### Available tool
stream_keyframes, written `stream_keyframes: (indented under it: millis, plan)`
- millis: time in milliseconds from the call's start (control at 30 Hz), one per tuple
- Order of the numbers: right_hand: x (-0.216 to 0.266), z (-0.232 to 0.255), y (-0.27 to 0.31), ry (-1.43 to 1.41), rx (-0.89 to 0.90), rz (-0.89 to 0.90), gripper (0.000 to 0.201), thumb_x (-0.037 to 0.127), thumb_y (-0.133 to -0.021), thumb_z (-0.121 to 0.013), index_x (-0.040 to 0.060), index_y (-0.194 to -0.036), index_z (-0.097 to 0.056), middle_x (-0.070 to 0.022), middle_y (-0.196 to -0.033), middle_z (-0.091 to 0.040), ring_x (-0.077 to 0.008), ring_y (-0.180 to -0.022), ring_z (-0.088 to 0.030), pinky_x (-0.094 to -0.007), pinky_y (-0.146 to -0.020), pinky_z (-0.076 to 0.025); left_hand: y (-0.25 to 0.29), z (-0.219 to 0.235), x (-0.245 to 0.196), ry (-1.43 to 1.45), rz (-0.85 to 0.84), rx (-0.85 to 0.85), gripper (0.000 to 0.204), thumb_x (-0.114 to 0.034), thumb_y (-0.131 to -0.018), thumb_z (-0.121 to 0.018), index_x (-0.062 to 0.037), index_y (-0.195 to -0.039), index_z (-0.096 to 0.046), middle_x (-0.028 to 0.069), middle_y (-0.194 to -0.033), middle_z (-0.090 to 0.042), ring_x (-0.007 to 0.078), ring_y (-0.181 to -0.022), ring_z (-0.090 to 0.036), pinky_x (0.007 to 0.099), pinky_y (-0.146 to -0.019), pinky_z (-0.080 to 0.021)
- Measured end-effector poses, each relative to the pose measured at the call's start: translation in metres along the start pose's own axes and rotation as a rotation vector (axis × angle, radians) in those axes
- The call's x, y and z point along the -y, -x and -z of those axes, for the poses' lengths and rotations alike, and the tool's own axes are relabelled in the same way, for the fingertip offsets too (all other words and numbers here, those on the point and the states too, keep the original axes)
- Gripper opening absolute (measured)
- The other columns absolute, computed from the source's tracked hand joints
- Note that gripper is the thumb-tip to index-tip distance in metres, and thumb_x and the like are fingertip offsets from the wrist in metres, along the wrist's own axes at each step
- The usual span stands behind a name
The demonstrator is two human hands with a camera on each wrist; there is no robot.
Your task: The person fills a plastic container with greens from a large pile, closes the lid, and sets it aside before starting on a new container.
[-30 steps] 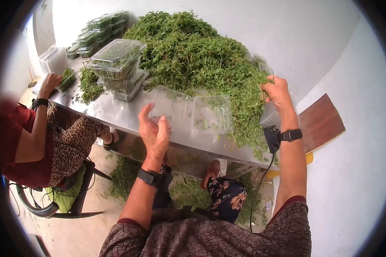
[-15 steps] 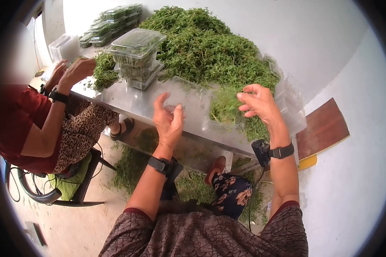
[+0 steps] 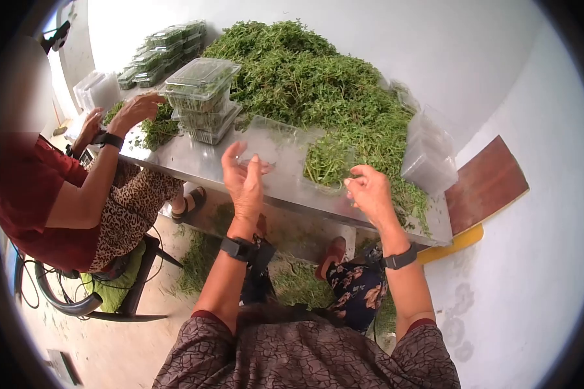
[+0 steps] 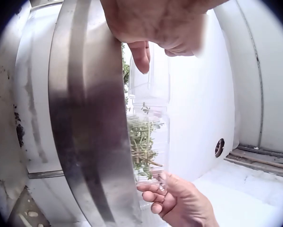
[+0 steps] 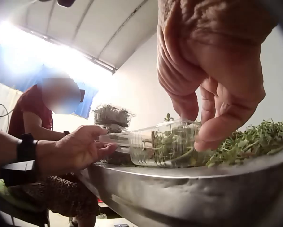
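Observation:
An opened clear plastic clamshell box point(image 3: 329, 162) lies near the table's front edge. Leafy green stems point(image 5: 172, 144) fill its tray, and its see-through lid point(image 3: 280, 134) is spread out to the left. My right hand point(image 3: 372, 194) pinches the tray's near right corner between thumb and fingers, as the left wrist view also shows. At the lid's left edge is my left hand point(image 3: 243, 185), holding the edge between thumb and curled fingers. Behind the box rises a large heap of the same greens point(image 3: 292, 71).
Filled clamshell boxes point(image 3: 201, 97) are stacked left of the lid, with more filled boxes point(image 3: 165, 52) behind. Nested plastic boxes point(image 3: 429, 152) stand at the table's right end. A seated person point(image 3: 58, 201) works at the left. A reddish-brown board point(image 3: 490, 175) leans beyond the right end.
My right hand has brought a bunch of greens from the heap's right side into the tray, let it go, and moved to the tray's corner. The left hand stays by the lid.

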State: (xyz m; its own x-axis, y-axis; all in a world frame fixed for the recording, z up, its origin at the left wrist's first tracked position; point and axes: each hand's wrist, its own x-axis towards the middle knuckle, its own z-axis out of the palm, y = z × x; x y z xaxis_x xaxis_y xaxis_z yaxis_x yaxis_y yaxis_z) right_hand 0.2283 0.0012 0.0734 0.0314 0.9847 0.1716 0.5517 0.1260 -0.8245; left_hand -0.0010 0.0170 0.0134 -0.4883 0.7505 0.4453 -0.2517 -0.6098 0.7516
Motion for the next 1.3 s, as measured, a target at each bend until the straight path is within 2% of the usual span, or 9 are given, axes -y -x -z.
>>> stream_keyframes:
  millis: [33,200,333,400,567,633,767,933,1300]
  plan:
    - [0.005,-0.003,0.006,-0.128,0.008,-0.025,0.029,0.008,-0.084,-0.065,-0.0043,-0.110,-0.058,-0.0137,-0.082,-0.067,-0.0133,-0.060,-0.063,-0.0264,-0.047,-0.049,-0.004,-0.001,-0.004,-0.016,0.012,-0.017,0.046,-0.005,-0.093,-0.055,0.0035,-0.133,-0.033,0.0169,-0.130,-0.044,0.0158,-0.081,-0.061,0.0284,-0.071,-0.055]
    - [-0.002,-0.023,0.015,-0.419,-0.036,-0.013,0.026,0.008,-0.085,-0.065,-0.0030,-0.108,-0.056,-0.0089,-0.079,-0.064,-0.0118,-0.061,-0.062,-0.0239,-0.045,-0.047,-0.009,-0.008,-0.007,-0.125,-0.062,-0.065,0.051,-0.011,-0.094,-0.057,0.0026,-0.135,-0.031,0.0172,-0.135,-0.039,0.0195,-0.093,-0.060,0.0296,-0.080,-0.053]
    - [-0.002,-0.031,0.017,-0.453,-0.057,0.000,0.027,0.010,-0.086,-0.064,-0.0017,-0.109,-0.056,-0.0077,-0.079,-0.063,-0.0109,-0.062,-0.062,-0.0235,-0.047,-0.047,0.000,-0.007,-0.008,-0.512,-0.281,-0.109,0.064,-0.016,-0.090,-0.064,0.0015,-0.140,-0.029,0.0210,-0.142,-0.032,0.0314,-0.125,-0.044,0.0402,-0.104,-0.037]
    - [-0.005,-0.033,0.018,-0.486,-0.052,0.010,0.027,0.010,-0.086,-0.064,-0.0011,-0.109,-0.055,-0.0072,-0.078,-0.063,-0.0105,-0.062,-0.061,-0.0231,-0.048,-0.047,0.004,-0.008,-0.018,-0.885,-0.718,0.011,0.062,-0.013,-0.088,-0.063,0.0011,-0.140,-0.031,0.0235,-0.146,-0.027,0.0369,-0.132,-0.038,0.0436,-0.111,-0.028]
    - [-0.012,-0.033,0.020,-0.541,-0.022,0.057,0.026,0.013,-0.088,-0.064,0.0006,-0.109,-0.056,-0.0044,-0.079,-0.062,-0.0092,-0.063,-0.060,-0.0223,-0.050,-0.047,0.017,-0.027,-0.023,-0.905,-0.688,0.540,0.076,-0.021,-0.079,-0.070,-0.0012,-0.142,-0.032,0.0225,-0.148,-0.030,0.0367,-0.136,-0.034,0.0467,-0.115,-0.021]
    - [-0.017,-0.033,0.019,-0.552,-0.011,0.082,0.026,0.012,-0.088,-0.064,0.0008,-0.110,-0.056,-0.0041,-0.080,-0.061,-0.0090,-0.064,-0.060,-0.0222,-0.050,-0.047,0.018,-0.035,-0.019,-0.998,-0.644,0.801,0.087,-0.029,-0.072,-0.075,-0.0022,-0.142,-0.032,0.0207,-0.148,-0.032,0.0336,-0.135,-0.036,0.0485,-0.115,-0.021]
    - [-0.023,-0.033,0.021,-0.570,-0.004,0.132,0.025,0.011,-0.090,-0.061,0.0011,-0.112,-0.056,-0.0039,-0.084,-0.061,-0.0088,-0.066,-0.059,-0.0218,-0.053,-0.049,0.018,-0.050,-0.019,-1.064,-0.594,0.836,0.083,-0.031,-0.068,-0.077,0.0010,-0.136,-0.041,0.0198,-0.143,-0.041,0.0312,-0.127,-0.045,0.0482,-0.114,-0.022]
    - [-0.026,-0.036,0.021,-0.577,-0.028,0.188,0.023,0.008,-0.091,-0.058,-0.0002,-0.112,-0.056,-0.0051,-0.086,-0.061,-0.0091,-0.070,-0.060,-0.0206,-0.053,-0.049,0.011,-0.055,-0.027,-1.085,-0.519,0.953,0.047,-0.024,-0.067,-0.076,-0.0039,-0.108,-0.066,0.0124,-0.103,-0.069,0.0266,-0.095,-0.063,0.0403,-0.095,-0.038]
    - [-0.034,-0.043,0.022,-0.598,-0.115,0.211,0.019,0.008,-0.093,-0.055,-0.0005,-0.109,-0.061,-0.0039,-0.095,-0.063,-0.0089,-0.077,-0.063,-0.0219,-0.057,-0.050,0.010,-0.054,-0.018,-1.022,-0.636,0.918,0.018,-0.018,-0.063,-0.072,-0.0100,-0.079,-0.069,0.0021,-0.076,-0.065,0.0220,-0.077,-0.058,0.0368,-0.081,-0.037]
